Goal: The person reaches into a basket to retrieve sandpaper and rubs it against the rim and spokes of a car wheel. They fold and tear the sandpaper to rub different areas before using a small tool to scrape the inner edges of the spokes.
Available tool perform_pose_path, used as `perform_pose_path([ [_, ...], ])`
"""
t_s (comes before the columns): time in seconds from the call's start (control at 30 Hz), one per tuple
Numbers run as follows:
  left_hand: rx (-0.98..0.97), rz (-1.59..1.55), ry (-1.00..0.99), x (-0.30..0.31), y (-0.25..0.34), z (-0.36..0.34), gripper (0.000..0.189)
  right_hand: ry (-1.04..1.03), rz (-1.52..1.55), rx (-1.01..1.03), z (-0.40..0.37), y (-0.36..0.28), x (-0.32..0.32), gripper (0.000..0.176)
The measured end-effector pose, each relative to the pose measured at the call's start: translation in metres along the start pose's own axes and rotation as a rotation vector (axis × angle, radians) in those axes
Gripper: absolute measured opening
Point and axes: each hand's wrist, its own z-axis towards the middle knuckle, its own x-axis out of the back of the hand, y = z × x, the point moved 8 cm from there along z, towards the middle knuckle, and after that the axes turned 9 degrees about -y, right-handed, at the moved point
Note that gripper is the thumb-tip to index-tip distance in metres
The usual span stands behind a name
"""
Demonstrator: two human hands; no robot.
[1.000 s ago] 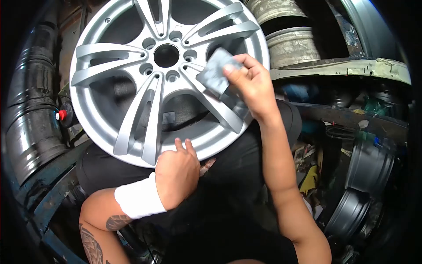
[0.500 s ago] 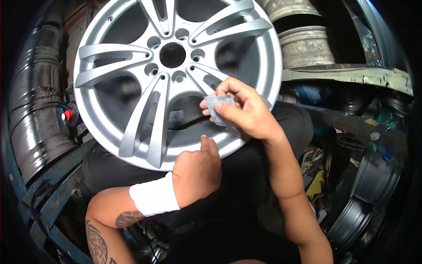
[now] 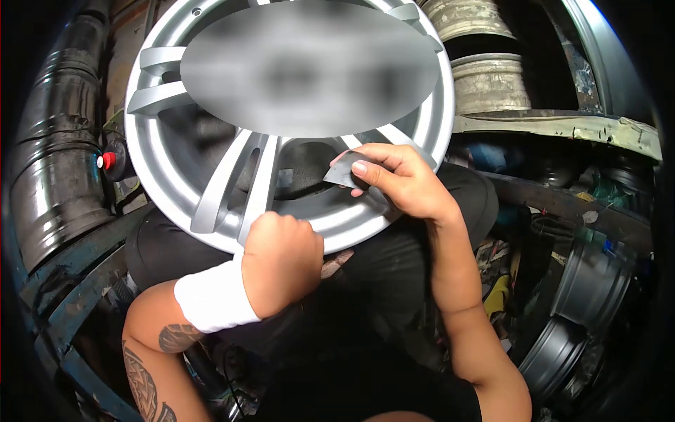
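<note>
A silver alloy wheel rim (image 3: 156,200) with paired spokes lies tilted across my lap; a blurred oval hides its hub and upper spokes. My right hand (image 3: 401,179) pinches a small folded piece of grey sandpaper (image 3: 342,171) between thumb and fingers, over the lower right opening. At the rim's lower edge, my left hand (image 3: 285,260) is curled into a fist, knuckles up, against the end of a lower spoke. Whatever its fingers close on is hidden. A white band (image 3: 218,297) wraps the left wrist.
Dark metal drums (image 3: 60,169) stand at left, near a round black object with a red knob (image 3: 107,161). Bare wheel rims (image 3: 490,82) are stacked at upper right beside a metal beam (image 3: 555,126). More grey rims (image 3: 594,285) lie at lower right among clutter.
My left hand has moved left along the rim's lower edge, its extended finger now curled in. The sandpaper has turned in my right hand. The wheel sits slightly higher in view.
</note>
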Motion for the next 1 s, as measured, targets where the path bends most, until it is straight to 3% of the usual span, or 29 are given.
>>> perform_pose_path([
  [0.03, 0.028, 0.033, 0.064, -0.001, -0.004, 0.000, 0.022, -0.029, -0.073, -0.050, -0.005, -0.002, -0.004, 0.026],
  [0.13, 0.088, 0.081, 0.109, -0.008, -0.013, 0.003, 0.024, -0.116, -0.427, -0.072, -0.017, -0.014, -0.015, 0.025],
  [0.23, -0.024, 0.034, 0.118, -0.009, -0.018, 0.007, 0.027, -0.169, -0.666, 0.072, -0.025, -0.021, -0.028, 0.028],
  [0.3, -0.053, -0.047, 0.055, -0.002, -0.026, 0.005, 0.030, -0.146, -0.838, 0.177, -0.031, -0.019, -0.039, 0.035],
  [0.37, -0.051, -0.133, -0.017, 0.011, -0.037, -0.002, 0.033, -0.141, -0.956, 0.117, -0.041, -0.007, -0.054, 0.036],
  [0.43, -0.011, -0.198, 0.117, 0.035, -0.055, -0.014, 0.030, -0.183, -1.066, 0.045, -0.048, 0.006, -0.072, 0.041],
  [0.47, 0.007, -0.230, 0.185, 0.047, -0.064, -0.020, 0.029, -0.127, -1.101, 0.119, -0.051, 0.002, -0.082, 0.044],
  [0.53, 0.079, -0.263, 0.321, 0.066, -0.081, -0.023, 0.028, -0.050, -1.154, 0.116, -0.050, 0.000, -0.091, 0.045],
  [0.6, 0.085, -0.290, 0.387, 0.077, -0.086, -0.022, 0.027, -0.156, -1.052, 0.002, -0.029, 0.007, -0.113, 0.043],
  [0.67, 0.064, -0.302, 0.437, 0.085, -0.087, -0.021, 0.027, -0.158, -1.076, 0.115, -0.013, 0.014, -0.133, 0.038],
  [0.73, 0.061, -0.303, 0.465, 0.092, -0.091, -0.022, 0.026, -0.173, -0.899, 0.111, -0.020, 0.010, -0.114, 0.043],
  [0.83, 0.087, -0.341, 0.474, 0.101, -0.099, -0.031, 0.027, -0.184, -1.004, 0.000, -0.034, 0.003, -0.077, 0.038],
  [0.93, 0.100, -0.264, 0.570, 0.096, -0.105, -0.027, 0.027, -0.227, -1.116, -0.074, -0.020, 0.008, -0.099, 0.029],
  [0.97, 0.101, -0.264, 0.561, 0.097, -0.102, -0.024, 0.027, -0.225, -0.910, 0.047, -0.006, 0.014, -0.119, 0.026],
  [1.0, 0.066, -0.283, 0.523, 0.098, -0.097, -0.022, 0.027, -0.178, -0.899, 0.156, -0.001, 0.016, -0.125, 0.025],
])
